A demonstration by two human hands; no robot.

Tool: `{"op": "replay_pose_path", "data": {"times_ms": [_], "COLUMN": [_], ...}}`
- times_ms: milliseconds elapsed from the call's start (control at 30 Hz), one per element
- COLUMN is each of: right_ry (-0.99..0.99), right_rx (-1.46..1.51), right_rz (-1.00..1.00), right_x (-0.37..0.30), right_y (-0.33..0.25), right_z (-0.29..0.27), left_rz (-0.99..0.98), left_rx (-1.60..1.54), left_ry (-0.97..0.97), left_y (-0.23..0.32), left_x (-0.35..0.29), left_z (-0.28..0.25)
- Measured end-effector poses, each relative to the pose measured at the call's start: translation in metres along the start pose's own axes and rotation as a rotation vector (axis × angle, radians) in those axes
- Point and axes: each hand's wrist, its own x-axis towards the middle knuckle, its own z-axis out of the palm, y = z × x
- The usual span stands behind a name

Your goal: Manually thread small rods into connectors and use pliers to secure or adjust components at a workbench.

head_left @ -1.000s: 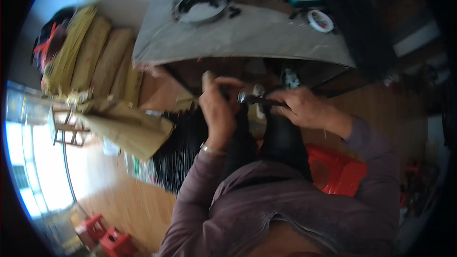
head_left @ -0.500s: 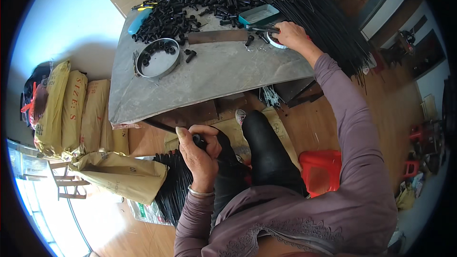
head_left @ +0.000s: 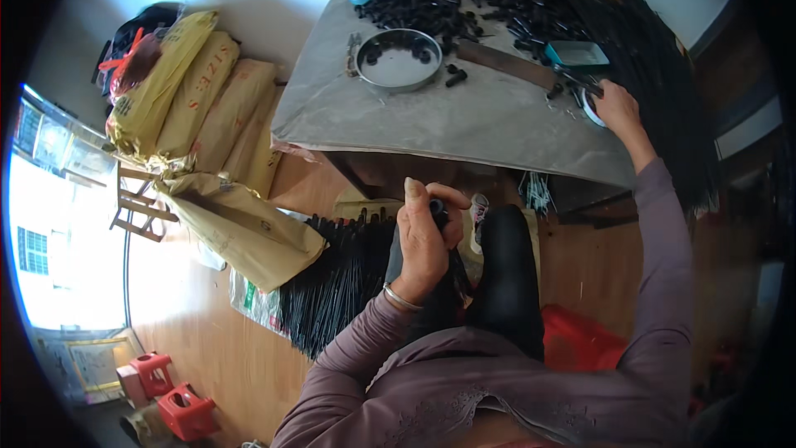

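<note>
Black part [head_left: 439, 211]: near, end up, left hand [head_left: 424, 242] curled round it, likely for steadiness.
Dark tool [head_left: 577, 80]: gripped in right hand [head_left: 620, 109] by white tub [head_left: 591, 110], right on table [head_left: 489, 120]; tub likely there for reach.

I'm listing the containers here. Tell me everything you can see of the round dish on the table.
The round dish is shallow and open, with an upright wall and a silvery, shiny look, like metal. Its pale bottom shows bare in the middle; several small black parts lie inside, mostly toward the far side. It rests flat on the grey table, near its left edge. Neither the left hand nor the right hand touches it.
</note>
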Motion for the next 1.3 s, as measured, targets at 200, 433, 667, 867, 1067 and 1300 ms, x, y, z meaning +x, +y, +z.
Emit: {"op": "replay_pose_path", "data": {"times_ms": [200,433,667,867,1067,1300], "right_ry": [-0.05,-0.064,0.021,0.078,-0.737,-0.835], "right_rx": [0.032,0.016,0.001,0.166,1.926,2.032], "right_rz": [0.004,-0.006,0.037,0.09,0.096,0.156], "right_x": [-0.006,-0.01,-0.008,-0.015,-0.108,-0.209], "right_y": [-0.003,0.001,0.005,0.006,-0.104,-0.204], "right_z": [-0.014,-0.012,-0.01,-0.017,-0.043,-0.033], "left_rz": [0.015,-0.002,0.011,-0.007,0.199,0.238], "left_rx": [0.014,-0.011,-0.005,-0.017,0.13,-0.011], "left_ry": [0.041,0.051,0.047,-0.197,-0.134,-0.072], "left_y": [0.002,0.003,0.001,-0.004,-0.002,-0.014], "left_x": [-0.006,-0.01,-0.016,-0.024,-0.032,-0.039], "left_z": [-0.009,-0.013,-0.015,-0.011,-0.017,-0.023]}}
